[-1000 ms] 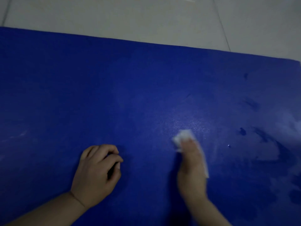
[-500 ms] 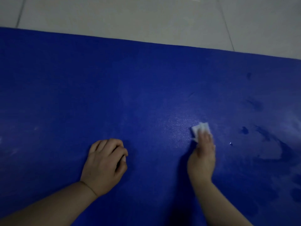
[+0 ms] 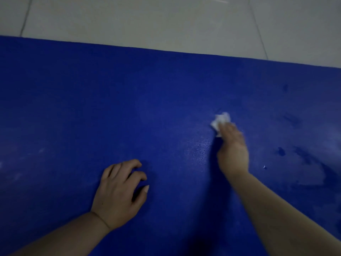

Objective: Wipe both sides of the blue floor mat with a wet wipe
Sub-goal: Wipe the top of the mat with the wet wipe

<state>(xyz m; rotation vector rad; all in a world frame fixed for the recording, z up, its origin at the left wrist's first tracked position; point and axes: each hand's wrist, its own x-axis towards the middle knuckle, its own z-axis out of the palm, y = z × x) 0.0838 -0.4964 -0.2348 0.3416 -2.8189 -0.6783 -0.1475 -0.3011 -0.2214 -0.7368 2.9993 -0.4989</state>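
Head camera looks steeply down, close over the mat.

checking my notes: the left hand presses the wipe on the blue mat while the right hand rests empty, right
Not quite. In the head view the right hand presses the wipe on the mat, while the left hand rests empty.

Lying beyond the far side of the grip, pale grey floor tiles. Running across them toward the upper edge, thin dark grout lines. Glinting faintly near the top, dim room light.
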